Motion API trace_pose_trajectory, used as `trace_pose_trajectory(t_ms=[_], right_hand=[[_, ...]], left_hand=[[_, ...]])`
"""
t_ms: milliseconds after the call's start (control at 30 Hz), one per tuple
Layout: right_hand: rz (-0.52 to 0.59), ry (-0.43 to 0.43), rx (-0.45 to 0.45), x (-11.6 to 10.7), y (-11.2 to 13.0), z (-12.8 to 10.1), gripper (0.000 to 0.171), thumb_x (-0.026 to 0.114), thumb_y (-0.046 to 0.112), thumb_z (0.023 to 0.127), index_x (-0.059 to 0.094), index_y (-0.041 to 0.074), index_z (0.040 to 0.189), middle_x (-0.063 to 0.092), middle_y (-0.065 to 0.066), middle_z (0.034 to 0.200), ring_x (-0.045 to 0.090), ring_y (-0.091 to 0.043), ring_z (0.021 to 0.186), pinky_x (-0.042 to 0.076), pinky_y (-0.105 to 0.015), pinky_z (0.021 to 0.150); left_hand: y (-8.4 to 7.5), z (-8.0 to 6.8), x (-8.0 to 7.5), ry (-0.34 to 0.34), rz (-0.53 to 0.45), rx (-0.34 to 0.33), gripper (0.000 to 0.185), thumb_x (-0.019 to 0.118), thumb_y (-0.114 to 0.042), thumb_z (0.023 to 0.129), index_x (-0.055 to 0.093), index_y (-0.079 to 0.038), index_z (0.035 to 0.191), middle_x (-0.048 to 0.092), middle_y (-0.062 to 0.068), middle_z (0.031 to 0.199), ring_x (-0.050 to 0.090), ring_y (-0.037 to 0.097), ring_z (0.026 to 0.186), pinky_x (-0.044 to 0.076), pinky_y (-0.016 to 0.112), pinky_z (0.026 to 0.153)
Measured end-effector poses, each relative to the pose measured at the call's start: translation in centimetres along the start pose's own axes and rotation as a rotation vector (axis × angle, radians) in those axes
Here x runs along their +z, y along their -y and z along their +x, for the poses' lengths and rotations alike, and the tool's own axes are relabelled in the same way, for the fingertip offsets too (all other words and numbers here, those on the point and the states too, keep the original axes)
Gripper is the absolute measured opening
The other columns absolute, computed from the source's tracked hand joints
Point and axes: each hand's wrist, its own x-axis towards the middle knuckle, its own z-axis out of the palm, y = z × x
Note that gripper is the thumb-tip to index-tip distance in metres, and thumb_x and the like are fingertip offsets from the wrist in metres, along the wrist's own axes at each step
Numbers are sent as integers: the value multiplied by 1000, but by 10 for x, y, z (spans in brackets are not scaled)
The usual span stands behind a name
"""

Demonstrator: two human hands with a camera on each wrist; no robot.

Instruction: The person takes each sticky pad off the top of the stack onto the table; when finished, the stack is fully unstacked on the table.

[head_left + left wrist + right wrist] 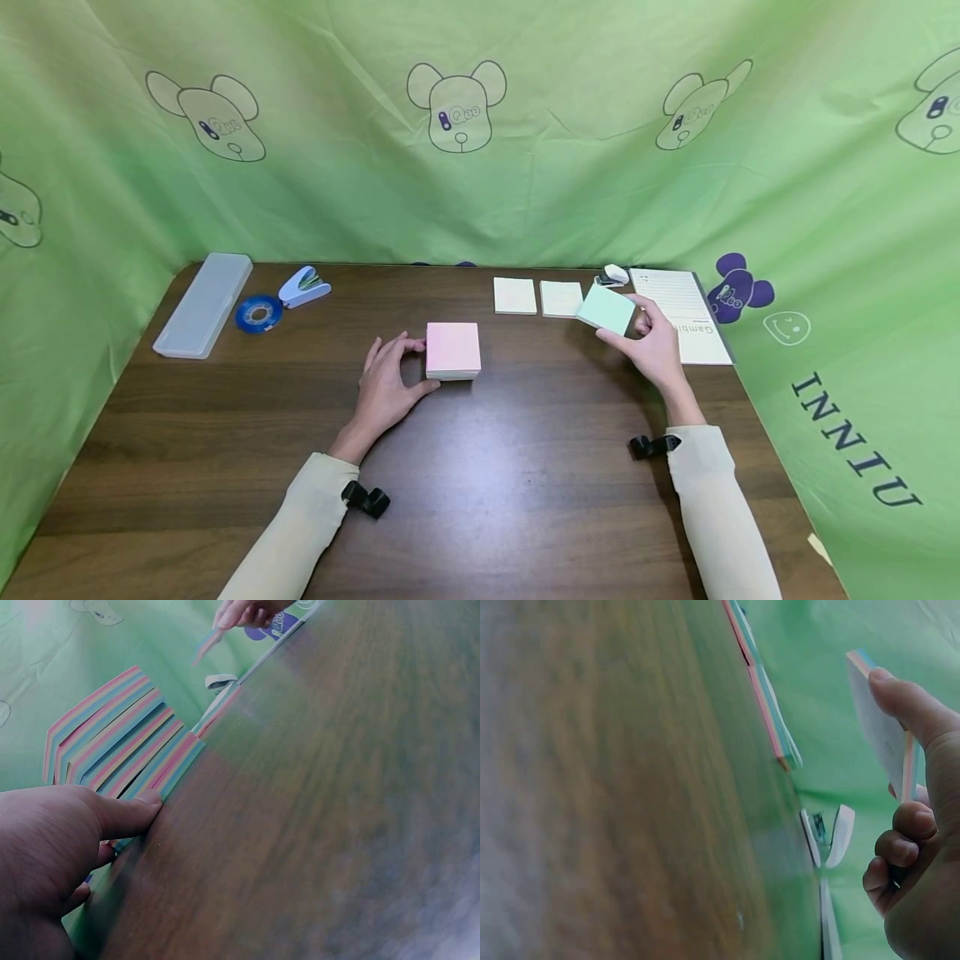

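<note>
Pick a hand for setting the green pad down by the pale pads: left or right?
Right, I'd say: the right hand already grips the green pad, raised near the pale pads. The left hand is farther off, holding the pink stack.

The right-hand grip [651,343] pinches a mint-green sticky-note pad [606,308], tilted above the worktop [487,492]; the left-hand grip [387,388] holds a pink-topped sticky-note stack [453,347] at its left side. Two pale square note pads [514,296] lie side by side near the far edge. A frosted plastic case [204,307], blue tape roll [243,316] and light-blue stapler [304,291] lie at far left.
</note>
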Motion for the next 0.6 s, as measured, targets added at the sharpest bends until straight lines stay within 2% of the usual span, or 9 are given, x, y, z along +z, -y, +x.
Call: trace_pose_trajectory(t_ms=[300,600], right_hand=[[-97,-34,65,-5,-18,7,77,98,25,84,63,5,150,42,-4,90,39,-18,82,32,-31,69],[-197,-54,97,-7,-30,15,79,97,34,85,62,5,150,47,-6,89,42,-22,79,33,-33,65]], left_hand=[[0,0,1,3,0,-4,63,101,-16,82,68,-2,133,72,16,141,46,37,159,9,47,141],[2,-1,3,-6,-1,0,62,101,-15,81,68,-1,132,72,16,140,46,37,158,9,47,141]])
